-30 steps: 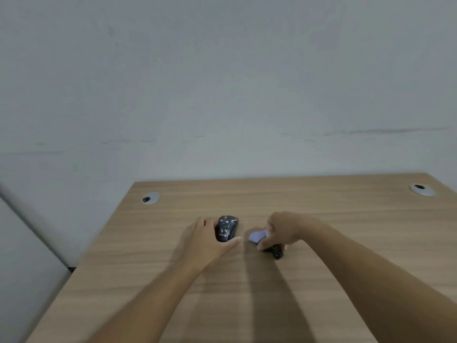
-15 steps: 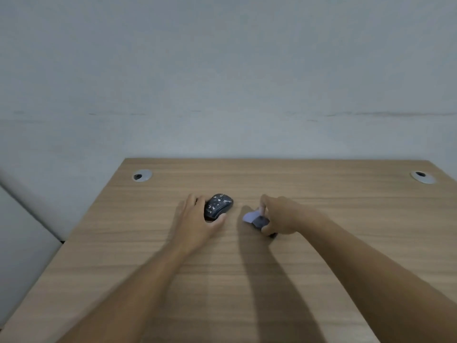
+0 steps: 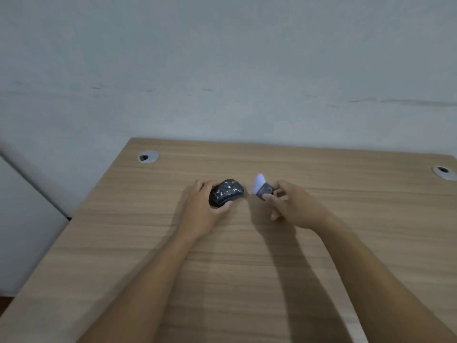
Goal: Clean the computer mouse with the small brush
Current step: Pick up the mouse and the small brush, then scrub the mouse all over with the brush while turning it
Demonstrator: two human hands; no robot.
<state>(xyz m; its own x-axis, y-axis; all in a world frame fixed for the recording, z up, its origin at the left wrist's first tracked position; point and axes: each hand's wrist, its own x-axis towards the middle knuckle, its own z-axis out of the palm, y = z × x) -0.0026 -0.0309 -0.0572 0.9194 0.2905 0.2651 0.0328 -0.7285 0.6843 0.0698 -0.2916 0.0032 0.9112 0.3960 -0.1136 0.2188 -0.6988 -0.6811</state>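
Mouse: the dark mouse (image 3: 226, 191) with pale speckles sits on the wooden counter (image 3: 247, 268), a bit left of the frame's middle, nose pointing toward the upper right.
Left hand: the left hand (image 3: 202, 211) is wrapped round the mouse's near end, fingers on its far-left side and thumb along the near edge, so it's clamped on the mouse, which is still down on the wood.
Brush: the small brush (image 3: 262, 188) is just right of the mouse, not touching it; the pale lilac tip points up and left, and the dark grey body runs back into the fingers.
Right hand: the right hand (image 3: 294, 206) pinches the brush's dark end between thumb and fingertips, closed on it.
Counter extras: two grey cable holes, one upper left (image 3: 148, 157), one at the right edge (image 3: 444, 172).
Background: plain grey wall (image 3: 222, 70) behind, kinda blurry overall.
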